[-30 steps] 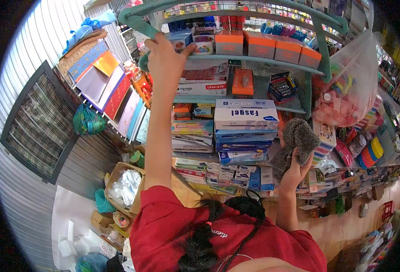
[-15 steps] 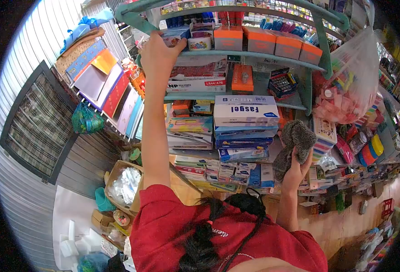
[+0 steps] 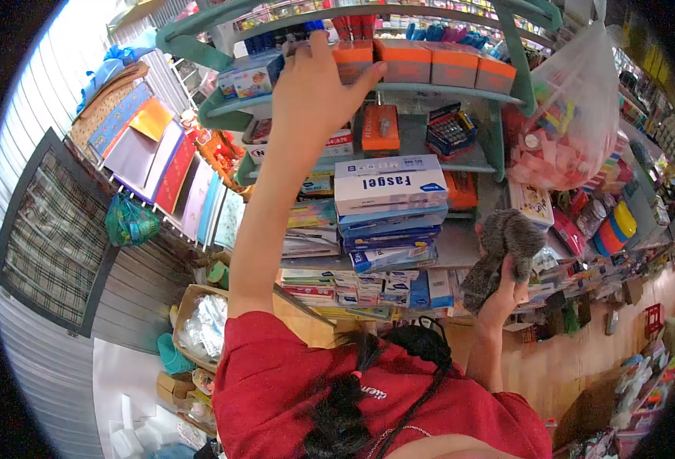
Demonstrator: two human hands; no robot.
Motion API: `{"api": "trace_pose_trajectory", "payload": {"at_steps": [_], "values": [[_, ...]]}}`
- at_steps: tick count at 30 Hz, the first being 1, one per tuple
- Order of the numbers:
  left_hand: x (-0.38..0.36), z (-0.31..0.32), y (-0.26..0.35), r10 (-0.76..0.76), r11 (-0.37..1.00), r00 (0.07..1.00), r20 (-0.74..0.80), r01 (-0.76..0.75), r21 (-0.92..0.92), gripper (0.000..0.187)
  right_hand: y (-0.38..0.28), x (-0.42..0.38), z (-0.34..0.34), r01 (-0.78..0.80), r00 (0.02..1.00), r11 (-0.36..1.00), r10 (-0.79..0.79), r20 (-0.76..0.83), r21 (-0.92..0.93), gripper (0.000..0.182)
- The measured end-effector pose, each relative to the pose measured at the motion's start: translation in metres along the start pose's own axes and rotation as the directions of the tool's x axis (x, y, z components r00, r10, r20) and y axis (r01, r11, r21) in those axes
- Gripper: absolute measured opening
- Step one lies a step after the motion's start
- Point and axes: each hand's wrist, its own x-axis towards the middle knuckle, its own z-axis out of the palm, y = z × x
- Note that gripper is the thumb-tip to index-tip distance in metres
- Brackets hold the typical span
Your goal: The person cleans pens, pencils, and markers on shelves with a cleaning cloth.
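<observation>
While the right hand [image 3: 503, 297] is gripping cloth [image 3: 510, 233], the left hand [image 3: 321, 92], its hold hidden, is apparently working among boxes [image 3: 404, 61] along the shelf edge [image 3: 448, 92], likely needing careful clearance next.

"Fasgel" on white box [image 3: 390, 189]; "A76" on red-and-white carton [image 3: 337, 143].

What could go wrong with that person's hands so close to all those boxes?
The left hand is up by the orange-topped boxes on the upper shelf, so it might knock one off. The Fasgel box sits on an uneven stack of packs, so a bump could make it slide. And the grey cloth in the right hand might brush things beside it.
</observation>
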Motion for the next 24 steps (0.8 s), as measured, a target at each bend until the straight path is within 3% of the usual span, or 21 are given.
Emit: {"api": "trace_pose_trajectory", "payload": {"at_steps": [2,5,8,11,14,17,18,21,24], "values": [[0.002,0.015,0.0,-0.035,0.999,0.999,0.026,0.035,0.001,0.068,-0.005,-0.002,-0.003,0.031,0.997,0.999,-0.029,-0.067,0.033,0.036],[0.005,0.015,0.001,0.003,1.0,1.0,0.006,-0.003,-0.023,0.055,-0.012,-0.001,-0.012,0.074,0.991,0.991,-0.061,-0.118,0.112,0.036],[0.003,0.013,0.001,-0.021,1.0,0.999,-0.044,0.022,0.018,0.052,-0.026,-0.003,-0.012,0.024,0.98,0.998,-0.013,-0.199,0.054,0.034],[0.0,0.012,-0.004,-0.022,0.999,0.995,-0.1,0.018,-0.044,0.051,-0.011,-0.003,-0.03,0.037,0.992,0.999,-0.042,-0.12,-0.039,0.035],[-0.006,0.006,-0.006,-0.032,0.996,0.989,-0.147,0.018,-0.09,0.049,-0.01,-0.004,-0.018,-0.045,0.993,0.994,0.056,-0.104,0.104,0.038],[-0.009,-0.001,-0.008,-0.046,0.994,0.981,-0.19,0.025,-0.109,0.046,-0.005,-0.009,-0.01,-0.104,0.99,0.995,0.104,-0.091,0.005,0.04],[-0.01,-0.003,-0.009,-0.053,0.993,0.979,-0.199,0.029,-0.118,0.044,-0.002,-0.01,-0.007,-0.036,0.998,0.999,0.034,-0.054,-0.032,0.039],[-0.01,-0.011,-0.011,-0.064,0.976,0.968,-0.244,0.01,-0.216,0.039,0.001,-0.011,0.0,-0.036,0.998,0.999,0.036,-0.053,-0.001,0.039],[-0.011,-0.017,-0.018,-0.082,0.949,0.959,-0.27,-0.007,-0.314,0.034,0.008,-0.014,-0.004,-0.059,0.997,0.995,0.054,-0.051,-0.083,0.042]]}}
